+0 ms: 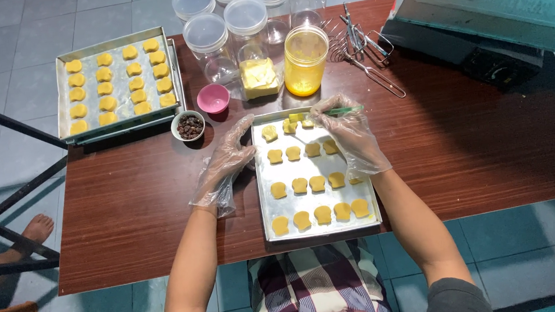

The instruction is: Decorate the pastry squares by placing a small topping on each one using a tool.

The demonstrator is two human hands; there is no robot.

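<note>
Two gloved hands | left hand (225, 163) open, bracing tray (265, 203) | right hand (348, 134) pinching green brush (343, 110) | cookies (299, 185) are best glazed lightly, evenly.

Glossy dark wood table (482, 153); matt metal tray (265, 206); thin clear plastic gloves on both hands (225, 163).

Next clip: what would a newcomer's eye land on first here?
Probably the metal baking tray of yellow dough pieces at the table's near edge, with both clear-gloved hands over it: the right hand holds a thin green tool at the far row, the left hand rests on the tray's left rim. A second filled tray sits far left.
</note>
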